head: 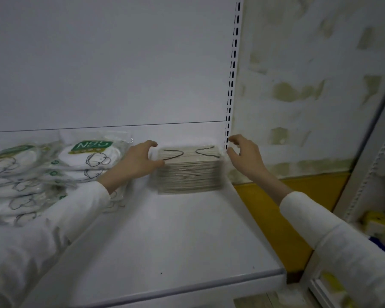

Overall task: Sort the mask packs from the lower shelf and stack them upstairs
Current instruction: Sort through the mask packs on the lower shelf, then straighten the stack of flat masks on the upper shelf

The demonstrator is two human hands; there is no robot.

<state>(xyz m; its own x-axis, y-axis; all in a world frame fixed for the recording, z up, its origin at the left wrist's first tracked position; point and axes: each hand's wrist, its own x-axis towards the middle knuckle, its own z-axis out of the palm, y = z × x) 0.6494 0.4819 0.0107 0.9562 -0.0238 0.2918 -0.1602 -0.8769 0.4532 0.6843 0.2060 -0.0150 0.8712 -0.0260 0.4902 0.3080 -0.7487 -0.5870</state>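
**Both hands at the beige pack, far corner of the shelf**

Starting at the left: heaps of N95 packs (91, 156), white cup-shaped masks in crinkly clear bags with green labels, slumped in overlapping piles on the white shelf (165, 241). The nearest pile lies right against the left forearm and crowds that side.

Then the left hand (140, 160), white sleeve behind it. It grips the left end of the beige mask pack (189, 172), with the thumb on the front face and the fingers (151, 143) curled over the top edge.

The pack itself is a neat rectangular block of thin flat masks, with layered edges showing at the front and two dark ear loops curving across the top, all in clear wrap. It sits on the shelf against the smooth white back panel (98, 63), tucked into the right rear corner.

Then the right hand (246, 155), just beside the pack's right end, its fingers apart and loosely bent, clamped on nothing. I can't tell if the thumb tip touches the wrap. It is squeezed close to the slotted upright (232, 70).

Further right is a patchy, peeling wall (309, 85) with a yellow band (287, 196) below it, then a neighbouring rack (365, 174) holding blurred yellow items.
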